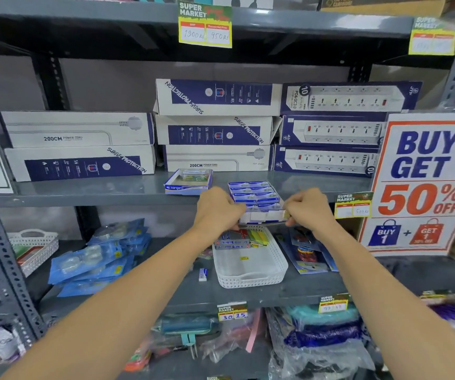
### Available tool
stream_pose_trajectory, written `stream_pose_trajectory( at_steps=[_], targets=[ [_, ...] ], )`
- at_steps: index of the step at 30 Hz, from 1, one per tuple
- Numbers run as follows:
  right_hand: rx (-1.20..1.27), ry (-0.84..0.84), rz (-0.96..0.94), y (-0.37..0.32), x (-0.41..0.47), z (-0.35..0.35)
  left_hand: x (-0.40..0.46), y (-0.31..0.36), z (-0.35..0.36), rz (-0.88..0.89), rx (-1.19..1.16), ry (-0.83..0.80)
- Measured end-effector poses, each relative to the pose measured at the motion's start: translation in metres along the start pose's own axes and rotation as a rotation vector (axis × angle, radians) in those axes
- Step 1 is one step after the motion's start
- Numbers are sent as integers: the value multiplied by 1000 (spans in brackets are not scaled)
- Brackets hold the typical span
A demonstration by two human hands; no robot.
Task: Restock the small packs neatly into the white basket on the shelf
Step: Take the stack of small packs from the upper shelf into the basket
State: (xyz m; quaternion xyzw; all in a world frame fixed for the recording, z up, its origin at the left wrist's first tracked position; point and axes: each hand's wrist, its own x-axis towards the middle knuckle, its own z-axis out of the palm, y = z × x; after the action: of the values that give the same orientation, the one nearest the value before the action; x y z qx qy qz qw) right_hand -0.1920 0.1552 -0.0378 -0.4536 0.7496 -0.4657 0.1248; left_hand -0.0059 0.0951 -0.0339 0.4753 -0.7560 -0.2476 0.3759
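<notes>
While both hands (218,208) (307,205) pinch tray of blue/white small packs (256,197), white basket (251,266) sits below.

Both bare forearms reach forward and up, converging toward the middle. The left hand (216,208) is curled knuckles-up, its fingers closed in a grip on one end of something. The right hand (310,205) mirrors it, fingers pinched shut at the opposite end.

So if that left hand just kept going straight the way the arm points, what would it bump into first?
Most likely the carton of small packs that the left hand already grips at its near corner, opposite the right hand. Past it stand the power strip boxes, though depth is hard to judge here.
</notes>
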Motion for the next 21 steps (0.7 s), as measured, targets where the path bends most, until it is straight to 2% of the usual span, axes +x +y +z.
stream_pose_trajectory(
  at_steps=[11,21],
  targets=[
    [-16,30,38,35,-53,24,-41,-44,17,-7,-39,-91],
    [-96,-12,89,101,4,82,1,-110,100,-87,-5,-122]
  ],
)
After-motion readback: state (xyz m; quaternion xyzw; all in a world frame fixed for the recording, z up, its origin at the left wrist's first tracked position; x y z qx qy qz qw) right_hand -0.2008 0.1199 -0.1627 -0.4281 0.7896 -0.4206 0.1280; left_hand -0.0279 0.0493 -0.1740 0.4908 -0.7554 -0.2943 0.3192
